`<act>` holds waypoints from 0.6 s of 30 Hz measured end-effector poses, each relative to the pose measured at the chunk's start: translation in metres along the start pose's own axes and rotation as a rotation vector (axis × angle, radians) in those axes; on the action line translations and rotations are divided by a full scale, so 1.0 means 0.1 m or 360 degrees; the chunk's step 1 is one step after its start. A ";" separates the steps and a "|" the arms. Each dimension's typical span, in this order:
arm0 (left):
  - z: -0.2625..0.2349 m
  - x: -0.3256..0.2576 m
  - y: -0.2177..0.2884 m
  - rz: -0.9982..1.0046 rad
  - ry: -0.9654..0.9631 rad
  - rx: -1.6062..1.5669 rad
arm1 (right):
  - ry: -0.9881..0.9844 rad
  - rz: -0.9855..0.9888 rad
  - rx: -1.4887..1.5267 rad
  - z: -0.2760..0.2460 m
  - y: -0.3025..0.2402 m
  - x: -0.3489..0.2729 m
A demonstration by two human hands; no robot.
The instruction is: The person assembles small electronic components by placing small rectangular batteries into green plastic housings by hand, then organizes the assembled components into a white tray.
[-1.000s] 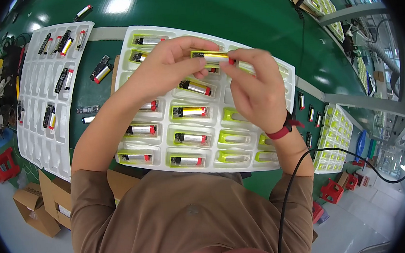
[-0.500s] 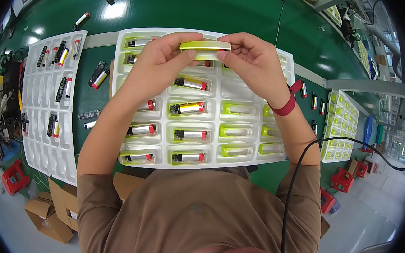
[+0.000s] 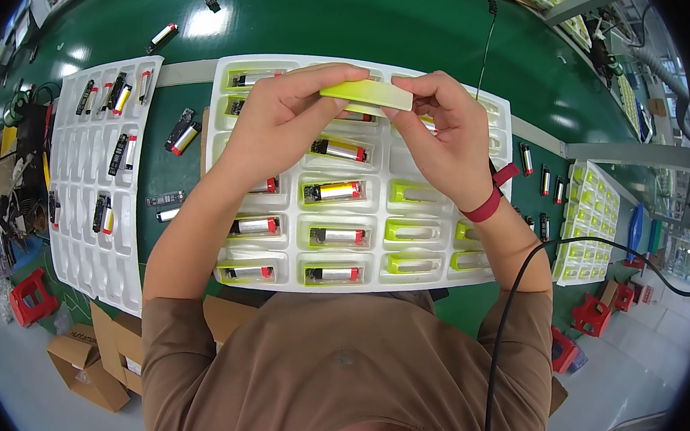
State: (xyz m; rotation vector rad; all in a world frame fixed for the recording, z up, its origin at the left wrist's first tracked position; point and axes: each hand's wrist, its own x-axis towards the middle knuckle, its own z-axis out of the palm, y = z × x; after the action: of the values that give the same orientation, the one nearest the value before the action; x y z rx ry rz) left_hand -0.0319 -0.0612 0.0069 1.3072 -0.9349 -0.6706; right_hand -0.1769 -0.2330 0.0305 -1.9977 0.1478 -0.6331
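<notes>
Between my two hands is a plastic case shell (image 3: 368, 94), yellow-green fading to white, raised over the far part of a white moulded tray (image 3: 408, 160). My left hand (image 3: 285, 119) pinches its left end between thumb and fingers. At the other end, the thumb and fingers of my right hand (image 3: 449, 142) grip it; a red band circles that wrist. Several compartments below hold green-and-clear shells, those on the left with a battery cell (image 3: 333, 191) and small board inside. An open shell (image 3: 413, 230) to the right shows no battery. The inside of the held shell is hidden.
At left stands a second white tray (image 3: 74, 229) with several batteries and boards. Loose batteries (image 3: 185, 139) lie between the trays and at the right. Another tray (image 3: 579, 225) of green shells sits far right. A black cable (image 3: 508, 308) crosses my right arm.
The held shell has tilted, its right end lower, and now shows more of its broad outer face. Both hands keep their hold. The whole view has shifted slightly.
</notes>
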 end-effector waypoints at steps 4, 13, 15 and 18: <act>0.09 -0.03 0.12 0.0123 0.0076 -0.0179 | 0.0091 -0.0362 -0.0152 -0.01 -0.10 0.00; -0.02 -0.03 0.02 0.0952 -0.0225 -0.0473 | 0.0080 -0.1177 -0.0270 0.07 -0.13 0.00; 0.01 -0.03 0.00 0.0990 -0.0197 -0.0494 | 0.0087 -0.1204 -0.0264 0.10 -0.13 0.01; -0.02 -0.06 -0.05 0.1045 -0.0139 -0.0515 | 0.0109 -0.1213 -0.0237 0.19 -0.13 0.01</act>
State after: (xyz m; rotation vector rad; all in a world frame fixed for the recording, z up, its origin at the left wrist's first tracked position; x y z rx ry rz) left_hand -0.0323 -0.0562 0.0007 0.6280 -1.1896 -0.3415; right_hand -0.1687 -0.2123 0.0350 -2.1578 -0.5690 -1.1935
